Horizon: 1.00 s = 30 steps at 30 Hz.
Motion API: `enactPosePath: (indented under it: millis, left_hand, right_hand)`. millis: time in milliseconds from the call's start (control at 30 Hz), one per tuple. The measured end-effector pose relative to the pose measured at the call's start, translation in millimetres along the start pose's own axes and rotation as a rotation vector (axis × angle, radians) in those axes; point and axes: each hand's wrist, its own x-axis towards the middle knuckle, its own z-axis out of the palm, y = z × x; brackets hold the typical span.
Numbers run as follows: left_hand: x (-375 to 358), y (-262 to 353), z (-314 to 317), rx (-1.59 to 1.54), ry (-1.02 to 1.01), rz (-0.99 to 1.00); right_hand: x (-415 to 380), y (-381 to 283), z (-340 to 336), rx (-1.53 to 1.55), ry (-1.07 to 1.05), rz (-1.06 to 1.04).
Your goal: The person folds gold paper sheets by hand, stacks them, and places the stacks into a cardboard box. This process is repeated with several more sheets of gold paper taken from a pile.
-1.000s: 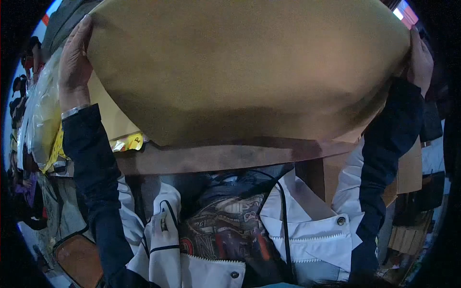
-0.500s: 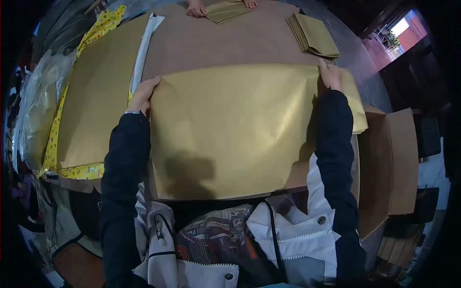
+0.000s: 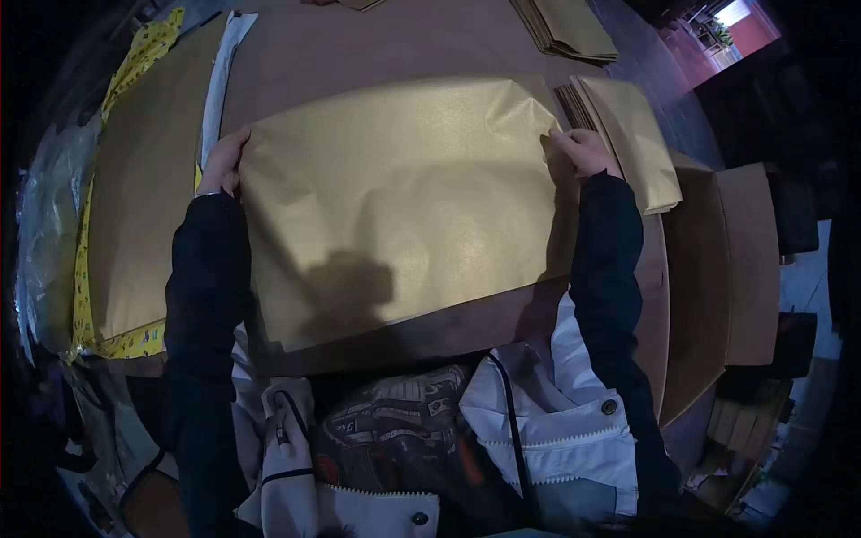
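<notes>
A large gold-coloured paper sheet (image 3: 404, 197) lies over the brown table surface in front of me, its lower edge slanting up to the right. My left hand (image 3: 226, 160) pinches its left edge near the upper corner. At the upper right corner my right hand (image 3: 585, 152) grips the sheet, with creases running out from the fingers. Just right of that hand is a stack of folded gold paper (image 3: 632, 143). Shadows fall on the lower left of the sheet.
Another folded stack (image 3: 569, 31) is at the far right. Flat brown sheets (image 3: 148, 188) lie on yellow patterned wrapping (image 3: 82, 314) at the left, beside clear plastic (image 3: 54, 206). An open cardboard box (image 3: 749, 260) stands at the right. Part of another person's hand (image 3: 318, 2) shows at the top edge.
The view has shifted, so the far stack and the other person's hands sit higher. The held sheet has tilted, its right side raised from the near edge, and its upper right corner has creased.
</notes>
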Motion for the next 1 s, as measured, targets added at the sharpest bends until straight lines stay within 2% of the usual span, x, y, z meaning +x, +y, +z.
enactPosePath:
  millis: [100,133,167,233,300,367,400,467,533,600,633,667,767,800,867,933,1000]
  left_hand:
    - [-2,1,8,0.107,0.093,0.041]
    - [11,1,-3,0.191,0.057,0.072]
    - [6,0,-3,0.190,0.059,0.069]
    - [-5,4,-6,0.369,0.189,0.191]
    - [-29,6,-7,0.423,0.191,0.198]
    - [-53,-2,-16,0.377,-0.017,0.187]
    - [-72,-2,-10,0.382,-0.005,0.177]
    - [-105,-6,1,0.210,-0.141,0.135]
    - [-101,-18,-8,0.222,-0.153,0.133]
    - [-99,-24,-6,0.223,-0.176,0.136]
    - [-100,-26,-1,0.234,-0.145,0.131]
    - [-97,-24,0,0.248,-0.112,0.127]
    - [-72,-28,-8,0.295,-0.031,0.107]
    - [-72,-27,-7,0.320,0.006,0.080]
    - [-55,-35,-17,0.238,-0.051,0.125]
    - [-51,-38,-18,0.272,-0.045,0.129]
    - [-68,-35,-9,0.301,0.009,0.167]
  right_hand:
    - [-5,11,4,0.008,-0.018,-0.049]
    - [-5,10,3,-0.034,-0.018,-0.039]
    - [-4,9,4,-0.076,-0.022,-0.031]
    - [5,13,7,-0.165,0.010,-0.064]
    - [13,15,8,-0.249,0.040,-0.102]
    - [15,13,8,-0.232,0.030,-0.047]
    - [12,9,7,-0.312,0.078,-0.102]
    - [10,5,5,-0.245,0.001,-0.061]
    - [11,7,6,-0.272,0.022,-0.104]
    - [7,4,-1,-0.468,0.016,-0.284]
    - [20,8,1,-0.433,0.115,-0.142]
    - [21,10,-1,-0.433,0.106,-0.147]
    - [18,0,-6,-0.136,0.011,-0.006]
    - [17,4,0,-0.138,0.001,-0.010]
    - [16,10,7,0.114,-0.073,-0.100]
    - [24,14,6,0.040,-0.099,-0.055]
    - [40,28,6,-0.071,-0.155,-0.122]
